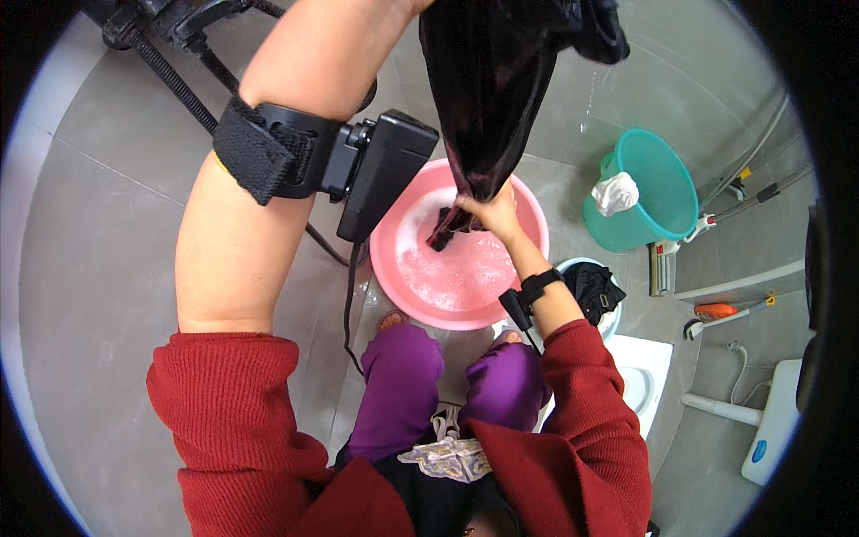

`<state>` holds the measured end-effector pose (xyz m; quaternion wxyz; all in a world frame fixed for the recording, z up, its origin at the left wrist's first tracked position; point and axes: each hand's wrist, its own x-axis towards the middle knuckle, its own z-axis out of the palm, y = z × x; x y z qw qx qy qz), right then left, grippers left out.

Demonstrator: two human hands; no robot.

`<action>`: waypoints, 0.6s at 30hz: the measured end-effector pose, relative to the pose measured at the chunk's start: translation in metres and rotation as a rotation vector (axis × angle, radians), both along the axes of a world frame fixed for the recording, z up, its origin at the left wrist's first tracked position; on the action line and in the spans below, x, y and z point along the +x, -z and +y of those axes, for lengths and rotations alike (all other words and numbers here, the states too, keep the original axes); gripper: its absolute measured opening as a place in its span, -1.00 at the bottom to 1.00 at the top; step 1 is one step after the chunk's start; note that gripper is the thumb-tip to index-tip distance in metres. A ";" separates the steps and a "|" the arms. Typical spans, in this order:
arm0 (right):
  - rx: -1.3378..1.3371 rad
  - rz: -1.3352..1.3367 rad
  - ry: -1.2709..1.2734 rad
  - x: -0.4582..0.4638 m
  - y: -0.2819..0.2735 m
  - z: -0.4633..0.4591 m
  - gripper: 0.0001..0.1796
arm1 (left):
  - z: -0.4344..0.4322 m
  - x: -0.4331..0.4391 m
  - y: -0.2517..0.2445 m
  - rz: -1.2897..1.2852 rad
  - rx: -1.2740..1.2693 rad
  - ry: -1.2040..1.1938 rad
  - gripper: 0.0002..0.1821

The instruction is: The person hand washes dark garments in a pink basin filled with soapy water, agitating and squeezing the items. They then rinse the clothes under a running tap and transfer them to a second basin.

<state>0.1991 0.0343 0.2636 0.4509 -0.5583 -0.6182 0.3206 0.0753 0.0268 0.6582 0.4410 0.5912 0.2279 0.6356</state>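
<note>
A dark, wet garment (486,87) of velvety cloth hangs from the top edge of the view down to a pink plastic basin (386,268). My right hand (496,211) grips its gathered lower part above the basin. The garment's tail end trails into soapy water (456,278) with foam and bubbles. My left forearm reaches up beside the cloth's upper end. My left hand itself is cut off by the top edge, so its hold on the cloth is hidden.
A green bucket (604,228) with a white cloth (615,194) over its rim stands to the right. Nearby, a smaller basin (614,325) holds black clothing (590,292). A squat toilet (661,359) lies behind it. Black tubular framework (161,67) stands at upper left.
</note>
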 end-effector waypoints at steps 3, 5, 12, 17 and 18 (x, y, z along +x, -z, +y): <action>-0.176 0.384 0.047 0.011 -0.004 0.018 -0.56 | 0.004 -0.014 0.012 -0.043 0.040 -0.044 -0.76; -0.136 0.283 0.183 0.035 -0.010 0.019 -0.70 | 0.006 -0.031 0.036 0.030 0.045 -0.077 -0.75; -0.273 -0.294 0.037 0.088 -0.011 0.011 -0.66 | 0.026 -0.085 0.239 0.467 -0.118 -0.242 -0.72; -0.455 -0.660 0.070 0.061 0.062 0.000 -0.66 | 0.018 -0.112 0.416 0.725 -0.648 -0.315 -0.56; -0.521 -0.699 0.072 0.054 0.080 -0.001 -0.66 | 0.017 -0.114 0.445 0.761 -0.657 -0.353 -0.55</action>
